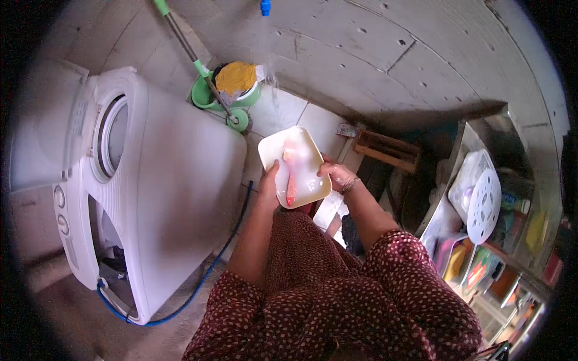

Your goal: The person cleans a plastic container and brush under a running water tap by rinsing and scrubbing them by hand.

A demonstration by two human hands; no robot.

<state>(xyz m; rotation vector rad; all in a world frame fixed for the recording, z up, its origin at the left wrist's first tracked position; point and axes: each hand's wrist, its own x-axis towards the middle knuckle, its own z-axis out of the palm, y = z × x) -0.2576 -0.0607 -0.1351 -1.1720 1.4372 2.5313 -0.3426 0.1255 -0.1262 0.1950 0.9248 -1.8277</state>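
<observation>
A cream rectangular tray (308,189) with rounded corners is held in front of the body by both hands. Inside it lies a long, narrow pink and red item (291,180), partly blurred, which I cannot identify. My left hand (269,183) grips the tray's left side, its thumb over the rim. On the right side, my right hand (337,174) holds the rim with the thumb on top. The fingers beneath the tray are hidden.
At the left stands a white washing machine (180,150) with a blue hose (208,271). A green bucket (201,96) and mop (195,60) stand beyond. Water falls below a blue tap (265,7). A wooden crate (386,150) and metal rack (442,186) are right.
</observation>
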